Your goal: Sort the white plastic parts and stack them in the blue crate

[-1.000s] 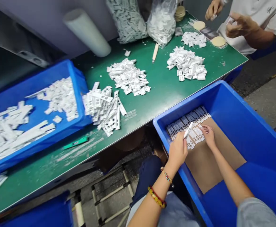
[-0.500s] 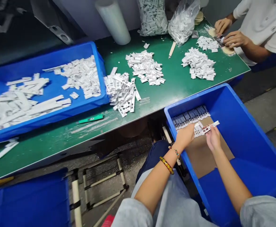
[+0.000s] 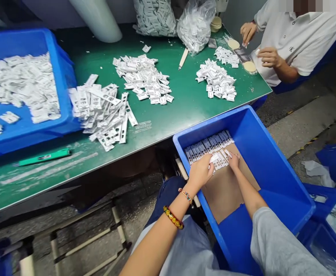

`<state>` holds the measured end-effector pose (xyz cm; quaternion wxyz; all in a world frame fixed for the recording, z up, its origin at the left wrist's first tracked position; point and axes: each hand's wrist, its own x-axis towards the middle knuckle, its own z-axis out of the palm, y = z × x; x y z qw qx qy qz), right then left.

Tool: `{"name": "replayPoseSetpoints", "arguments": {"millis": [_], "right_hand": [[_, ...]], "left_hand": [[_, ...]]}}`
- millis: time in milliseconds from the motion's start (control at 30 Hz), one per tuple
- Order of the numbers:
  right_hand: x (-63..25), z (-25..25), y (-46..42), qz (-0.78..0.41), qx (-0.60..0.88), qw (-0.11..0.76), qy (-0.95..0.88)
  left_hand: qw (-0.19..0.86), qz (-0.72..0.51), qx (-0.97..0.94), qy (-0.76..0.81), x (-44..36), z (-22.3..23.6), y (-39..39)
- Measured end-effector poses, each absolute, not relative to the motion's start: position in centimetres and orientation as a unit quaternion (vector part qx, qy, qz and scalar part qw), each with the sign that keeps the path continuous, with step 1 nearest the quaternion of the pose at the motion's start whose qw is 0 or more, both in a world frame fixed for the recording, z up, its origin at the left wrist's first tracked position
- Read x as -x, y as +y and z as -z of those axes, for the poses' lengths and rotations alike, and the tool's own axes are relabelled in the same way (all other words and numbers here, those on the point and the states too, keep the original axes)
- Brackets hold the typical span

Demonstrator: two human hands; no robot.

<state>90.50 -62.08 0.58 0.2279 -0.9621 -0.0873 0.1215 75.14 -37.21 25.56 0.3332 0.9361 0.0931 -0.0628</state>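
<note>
Both my hands are inside a blue bin [image 3: 271,161] at my right knee. It holds a brown cardboard sheet [image 3: 225,191] with rows of white plastic strips [image 3: 208,145] laid flat along its far edge. My left hand [image 3: 200,173], with bead bracelets on the wrist, pinches a white strip [image 3: 214,158] at the front row. My right hand [image 3: 233,160] presses its fingertips on the same row of strips, right beside the left hand.
A green table [image 3: 185,107] carries loose heaps of white plastic parts [image 3: 104,111], a blue tray [image 3: 27,84] of the same parts, a green knife [image 3: 44,157], two filled bags [image 3: 195,23] and a white roll [image 3: 97,17]. A person in white [image 3: 289,38] works at the far corner.
The long strip held up between both hands has come down onto the front row in the bin. The view has swung right and closer.
</note>
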Motion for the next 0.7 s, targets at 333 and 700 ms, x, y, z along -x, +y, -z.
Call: {"name": "replayPoseSetpoints", "arguments": {"millis": [333,700], "right_hand": [[-91.1,0.7,-60.1,-0.101,0.957,0.269,0.024],[-84.9,-12.1,-55.0,-0.19,0.842,0.495,-0.102]], "left_hand": [[0.326,0.051,-0.942,0.07,-74.7,-25.3,-37.2],[0.34,0.045,-0.937,0.067,-74.5,-24.6,-37.0]]}}
